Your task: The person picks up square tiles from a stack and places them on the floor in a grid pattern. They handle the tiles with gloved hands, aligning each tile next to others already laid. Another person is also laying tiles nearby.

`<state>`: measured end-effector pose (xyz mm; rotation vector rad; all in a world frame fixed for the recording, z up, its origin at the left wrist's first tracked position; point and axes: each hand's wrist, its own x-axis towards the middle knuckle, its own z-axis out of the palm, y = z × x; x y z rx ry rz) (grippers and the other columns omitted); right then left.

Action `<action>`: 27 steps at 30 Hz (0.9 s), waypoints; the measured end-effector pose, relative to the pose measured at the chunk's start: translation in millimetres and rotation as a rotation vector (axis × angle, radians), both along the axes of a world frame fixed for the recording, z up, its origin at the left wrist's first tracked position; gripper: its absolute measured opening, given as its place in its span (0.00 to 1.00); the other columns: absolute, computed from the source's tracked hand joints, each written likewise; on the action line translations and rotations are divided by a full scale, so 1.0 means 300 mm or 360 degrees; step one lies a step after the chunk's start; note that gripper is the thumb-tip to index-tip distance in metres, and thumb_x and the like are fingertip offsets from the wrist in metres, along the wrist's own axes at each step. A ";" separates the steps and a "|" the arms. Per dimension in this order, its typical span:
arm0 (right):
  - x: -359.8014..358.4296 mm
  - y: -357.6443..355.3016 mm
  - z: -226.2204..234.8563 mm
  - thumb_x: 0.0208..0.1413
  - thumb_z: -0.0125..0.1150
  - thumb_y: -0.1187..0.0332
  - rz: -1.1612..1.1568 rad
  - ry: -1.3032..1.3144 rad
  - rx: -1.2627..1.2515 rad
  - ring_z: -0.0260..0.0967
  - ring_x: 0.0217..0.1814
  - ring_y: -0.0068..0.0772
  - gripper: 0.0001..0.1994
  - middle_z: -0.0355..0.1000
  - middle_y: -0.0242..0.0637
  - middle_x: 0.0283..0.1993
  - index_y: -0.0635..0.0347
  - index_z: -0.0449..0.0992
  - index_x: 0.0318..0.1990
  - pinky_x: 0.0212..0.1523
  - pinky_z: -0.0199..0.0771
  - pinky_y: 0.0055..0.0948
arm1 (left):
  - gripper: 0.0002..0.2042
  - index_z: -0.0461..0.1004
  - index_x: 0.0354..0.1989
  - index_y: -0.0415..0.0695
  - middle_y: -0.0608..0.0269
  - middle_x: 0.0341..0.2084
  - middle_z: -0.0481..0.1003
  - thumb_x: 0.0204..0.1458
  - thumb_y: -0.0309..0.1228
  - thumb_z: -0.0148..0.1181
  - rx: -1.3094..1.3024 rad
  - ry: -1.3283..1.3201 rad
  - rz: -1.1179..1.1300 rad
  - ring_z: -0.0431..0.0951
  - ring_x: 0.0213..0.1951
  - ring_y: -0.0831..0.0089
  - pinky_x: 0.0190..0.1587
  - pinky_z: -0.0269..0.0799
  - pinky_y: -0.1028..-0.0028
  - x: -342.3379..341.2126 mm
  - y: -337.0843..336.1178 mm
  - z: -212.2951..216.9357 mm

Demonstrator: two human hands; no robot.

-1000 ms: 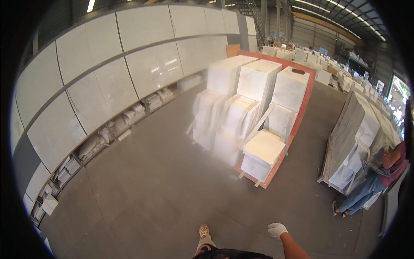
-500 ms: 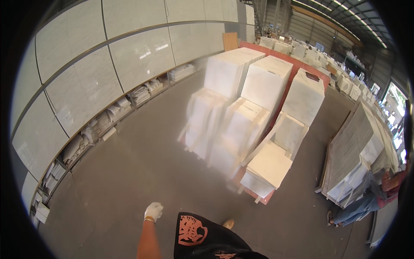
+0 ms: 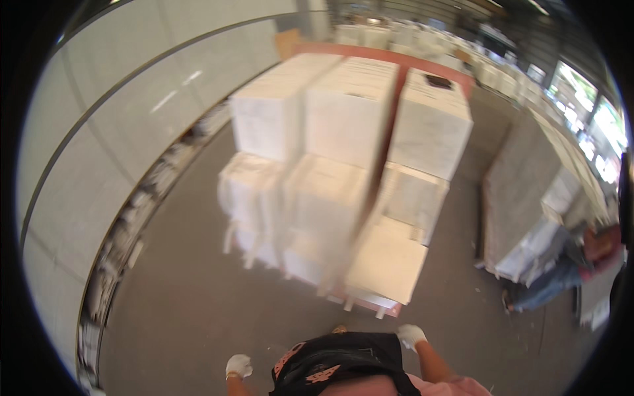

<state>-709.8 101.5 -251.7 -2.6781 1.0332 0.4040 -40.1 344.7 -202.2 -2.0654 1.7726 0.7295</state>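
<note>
My left hand [image 3: 239, 366], in a white glove, hangs at the lower edge to the left of my dark apron [image 3: 337, 360]. Its fingers are curled in and nothing shows in them. To the right of the apron is my right hand [image 3: 411, 336], gloved too, its fingers loosely extended and a little blurred; no object is seen in it. Both hands are apart from the stacks ahead. Nearest to the right hand is a low stack of pale square stone tiles [image 3: 386, 257]. Taller white stone stacks [image 3: 350, 125] rise behind it on a red frame [image 3: 370, 51].
Large pale slabs [image 3: 125, 152] line the left wall, with stone pieces [image 3: 132, 204] along its base. On the right leans a row of slabs [image 3: 522, 191], with another person [image 3: 551, 277] beside it. Grey floor [image 3: 172, 290] lies between wall and stacks.
The view has turned and come nearer the stacks, which now sit further left. My right hand has come into sight; my left hand is lower in the picture.
</note>
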 end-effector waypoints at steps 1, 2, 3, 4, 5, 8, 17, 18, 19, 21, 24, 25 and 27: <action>0.009 -0.065 0.036 0.51 0.61 0.66 -0.0226 -0.0319 -0.0003 0.77 0.51 0.51 0.09 0.80 0.43 0.43 0.55 0.82 0.38 0.51 0.79 0.46 | 0.09 0.84 0.26 0.47 0.50 0.28 0.81 0.43 0.36 0.60 -0.0015 0.0179 0.0305 0.81 0.36 0.48 0.39 0.78 0.53 0.009 0.009 0.019; 0.052 -0.144 0.061 0.52 0.62 0.64 -0.1046 -0.0329 0.0543 0.76 0.54 0.50 0.12 0.81 0.42 0.48 0.53 0.83 0.44 0.53 0.77 0.45 | 0.10 0.84 0.28 0.48 0.51 0.30 0.81 0.45 0.37 0.59 0.0044 0.0164 0.0357 0.82 0.36 0.50 0.39 0.78 0.54 0.008 0.013 0.039; 0.078 -0.219 0.097 0.55 0.61 0.61 -0.0958 -0.0344 0.0286 0.76 0.55 0.50 0.17 0.80 0.43 0.52 0.54 0.82 0.50 0.55 0.76 0.42 | 0.10 0.85 0.30 0.49 0.53 0.31 0.82 0.48 0.38 0.58 0.0135 0.0079 0.0229 0.82 0.37 0.52 0.39 0.77 0.56 -0.001 0.012 0.060; 0.082 -0.249 0.137 0.55 0.61 0.60 -0.1249 -0.0493 0.0378 0.76 0.55 0.50 0.18 0.80 0.43 0.52 0.54 0.82 0.52 0.56 0.75 0.42 | 0.11 0.85 0.32 0.50 0.54 0.32 0.83 0.50 0.38 0.57 0.0188 0.0042 0.0188 0.82 0.38 0.54 0.39 0.77 0.57 -0.011 0.007 0.076; 0.095 -0.304 0.162 0.56 0.61 0.60 -0.1532 -0.0648 0.0487 0.76 0.55 0.49 0.18 0.80 0.43 0.53 0.54 0.81 0.53 0.57 0.75 0.41 | 0.12 0.85 0.34 0.51 0.56 0.33 0.83 0.52 0.39 0.56 0.0237 0.0021 0.0166 0.83 0.38 0.55 0.39 0.77 0.58 -0.022 -0.010 0.096; 0.095 -0.332 0.149 0.59 0.60 0.58 -0.1706 -0.0634 0.0498 0.76 0.56 0.49 0.18 0.80 0.41 0.53 0.54 0.81 0.53 0.58 0.75 0.42 | 0.10 0.84 0.36 0.50 0.58 0.32 0.82 0.55 0.36 0.56 0.0295 0.0127 0.0344 0.82 0.35 0.59 0.34 0.76 0.60 -0.025 -0.107 0.114; 0.003 0.080 -0.070 0.54 0.65 0.52 -0.1782 -0.0104 0.0738 0.74 0.62 0.47 0.23 0.78 0.36 0.60 0.45 0.82 0.56 0.62 0.74 0.43 | 0.02 0.75 0.32 0.42 0.64 0.19 0.71 0.54 0.26 0.59 -0.0126 0.1442 0.1870 0.74 0.18 0.70 0.18 0.70 0.68 0.045 -0.694 0.179; 0.014 0.123 -0.039 0.53 0.65 0.52 -0.1935 -0.0044 0.0821 0.74 0.62 0.47 0.23 0.78 0.36 0.60 0.45 0.82 0.56 0.62 0.74 0.42 | 0.03 0.74 0.29 0.43 0.66 0.17 0.70 0.53 0.27 0.60 -0.0208 0.1294 0.1800 0.72 0.16 0.73 0.17 0.67 0.69 0.047 -0.769 0.201; 0.035 0.144 -0.007 0.53 0.65 0.52 -0.2030 -0.0002 0.0857 0.74 0.62 0.47 0.23 0.78 0.36 0.60 0.46 0.82 0.56 0.62 0.74 0.42 | 0.04 0.75 0.34 0.41 0.65 0.19 0.72 0.53 0.27 0.60 -0.0157 0.1258 0.1643 0.74 0.18 0.73 0.18 0.70 0.70 0.066 -0.855 0.221; 0.058 0.158 0.065 0.53 0.65 0.52 -0.2054 0.0072 0.0856 0.74 0.62 0.47 0.24 0.78 0.36 0.60 0.47 0.81 0.57 0.62 0.74 0.42 | 0.10 0.76 0.44 0.39 0.62 0.25 0.75 0.54 0.27 0.61 -0.0065 0.1173 0.1350 0.77 0.21 0.74 0.22 0.75 0.72 0.102 -1.022 0.249; 0.111 0.141 0.151 0.53 0.65 0.51 -0.2145 0.0107 0.0758 0.74 0.62 0.47 0.24 0.77 0.37 0.60 0.46 0.82 0.56 0.62 0.74 0.41 | 0.10 0.77 0.43 0.42 0.66 0.24 0.74 0.53 0.29 0.62 -0.0272 0.1277 0.1301 0.75 0.20 0.77 0.22 0.73 0.74 0.107 -1.222 0.254; 0.130 0.132 0.177 0.54 0.64 0.52 -0.2228 0.0077 0.0767 0.74 0.63 0.46 0.23 0.76 0.36 0.62 0.47 0.82 0.56 0.62 0.74 0.41 | 0.11 0.77 0.44 0.43 0.67 0.25 0.74 0.53 0.30 0.62 -0.0273 0.1194 0.1207 0.74 0.20 0.79 0.22 0.72 0.75 0.107 -1.309 0.254; 0.193 0.094 0.215 0.53 0.65 0.53 -0.2389 0.0000 0.0779 0.74 0.63 0.45 0.23 0.77 0.37 0.61 0.48 0.82 0.56 0.62 0.74 0.40 | 0.15 0.79 0.48 0.44 0.59 0.31 0.79 0.53 0.34 0.63 -0.0544 0.1003 0.0840 0.80 0.26 0.69 0.31 0.76 0.68 0.114 -1.475 0.284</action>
